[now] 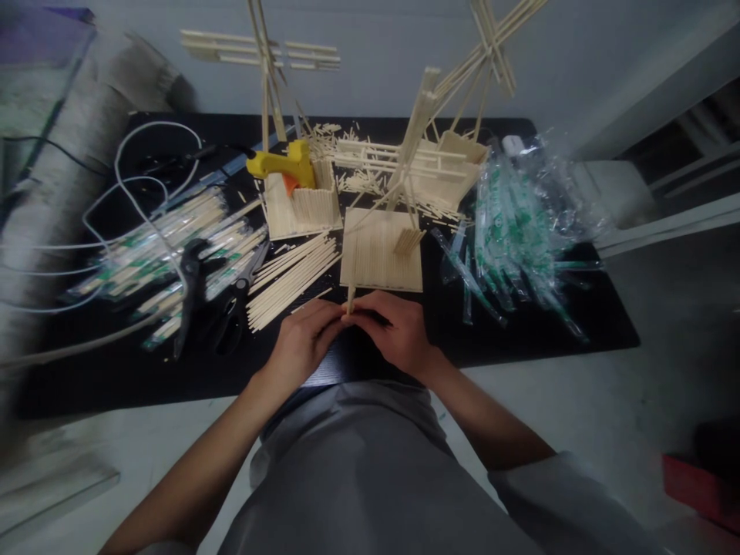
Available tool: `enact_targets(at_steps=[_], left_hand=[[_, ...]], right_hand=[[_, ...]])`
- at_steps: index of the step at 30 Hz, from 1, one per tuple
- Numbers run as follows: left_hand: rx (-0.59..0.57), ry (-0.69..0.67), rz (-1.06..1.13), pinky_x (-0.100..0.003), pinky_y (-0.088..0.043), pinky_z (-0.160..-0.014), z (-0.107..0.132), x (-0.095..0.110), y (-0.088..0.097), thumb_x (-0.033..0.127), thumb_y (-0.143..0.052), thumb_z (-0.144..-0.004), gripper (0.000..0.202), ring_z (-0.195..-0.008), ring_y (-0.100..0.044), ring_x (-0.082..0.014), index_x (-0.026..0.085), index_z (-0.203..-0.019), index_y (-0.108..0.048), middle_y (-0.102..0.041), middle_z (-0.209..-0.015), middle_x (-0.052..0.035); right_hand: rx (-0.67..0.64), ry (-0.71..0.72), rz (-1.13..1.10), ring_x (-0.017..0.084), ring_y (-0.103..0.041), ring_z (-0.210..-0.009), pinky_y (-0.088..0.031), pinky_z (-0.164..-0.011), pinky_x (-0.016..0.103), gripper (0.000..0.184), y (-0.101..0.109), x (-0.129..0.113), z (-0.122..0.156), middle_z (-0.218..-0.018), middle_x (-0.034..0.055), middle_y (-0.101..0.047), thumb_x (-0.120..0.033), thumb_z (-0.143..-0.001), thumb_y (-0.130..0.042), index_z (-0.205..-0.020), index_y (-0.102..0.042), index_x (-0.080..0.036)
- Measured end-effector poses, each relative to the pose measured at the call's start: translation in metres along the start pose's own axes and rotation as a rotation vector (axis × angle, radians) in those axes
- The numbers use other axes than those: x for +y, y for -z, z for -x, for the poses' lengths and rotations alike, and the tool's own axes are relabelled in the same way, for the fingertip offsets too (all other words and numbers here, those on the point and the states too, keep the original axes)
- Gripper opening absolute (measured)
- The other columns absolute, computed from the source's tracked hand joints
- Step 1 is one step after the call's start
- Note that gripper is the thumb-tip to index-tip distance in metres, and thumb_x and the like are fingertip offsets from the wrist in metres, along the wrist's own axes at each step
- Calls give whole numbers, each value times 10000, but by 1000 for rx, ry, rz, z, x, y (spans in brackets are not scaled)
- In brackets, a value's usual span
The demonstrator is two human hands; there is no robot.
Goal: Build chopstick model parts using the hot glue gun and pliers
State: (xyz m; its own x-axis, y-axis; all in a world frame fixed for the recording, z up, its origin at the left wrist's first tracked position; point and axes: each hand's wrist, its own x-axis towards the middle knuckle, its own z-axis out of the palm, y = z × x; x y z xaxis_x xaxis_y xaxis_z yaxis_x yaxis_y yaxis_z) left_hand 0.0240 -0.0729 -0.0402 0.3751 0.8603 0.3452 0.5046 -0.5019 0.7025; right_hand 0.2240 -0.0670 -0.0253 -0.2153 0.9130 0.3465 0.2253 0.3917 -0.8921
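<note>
Both hands meet at the front edge of the black table. Fingers of my left hand (304,339) and my right hand (398,327) are closed together around a few short wooden sticks (351,297), which point away from me. How many sticks they hold I cannot tell. Just beyond lies a square panel of wooden sticks (375,254), with a small bundle of short sticks (409,241) on its right part. Left of the panel, long bare sticks (294,281) are spread out in a fan. Black-handled scissors (234,316) lie beside them, near a dark tool (190,289).
A yellow glue gun (289,163) rests in a stick-built box (315,206). Windmill-like stick frames (413,135) stand at the back among cut stick pieces (364,181). Wrapped chopsticks (167,231) and a white cable (124,181) lie left. Plastic wrappers (514,223) are heaped right.
</note>
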Motion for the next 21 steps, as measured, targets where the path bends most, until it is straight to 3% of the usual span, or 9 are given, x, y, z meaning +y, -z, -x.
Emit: enact_targets(at_steps=[21], left_hand=[[1, -39, 6, -311, -613, -818, 1, -2, -2, 278, -607, -1042, 179, -918, -747, -182, 185, -1115, -741, -781, -1011, -76]], right_hand=[[10, 54, -7, 191, -787, -870, -635, -853, 328, 55, 0, 1, 1, -944, 17, -831, -236, -929, -790, -972, -807, -266]])
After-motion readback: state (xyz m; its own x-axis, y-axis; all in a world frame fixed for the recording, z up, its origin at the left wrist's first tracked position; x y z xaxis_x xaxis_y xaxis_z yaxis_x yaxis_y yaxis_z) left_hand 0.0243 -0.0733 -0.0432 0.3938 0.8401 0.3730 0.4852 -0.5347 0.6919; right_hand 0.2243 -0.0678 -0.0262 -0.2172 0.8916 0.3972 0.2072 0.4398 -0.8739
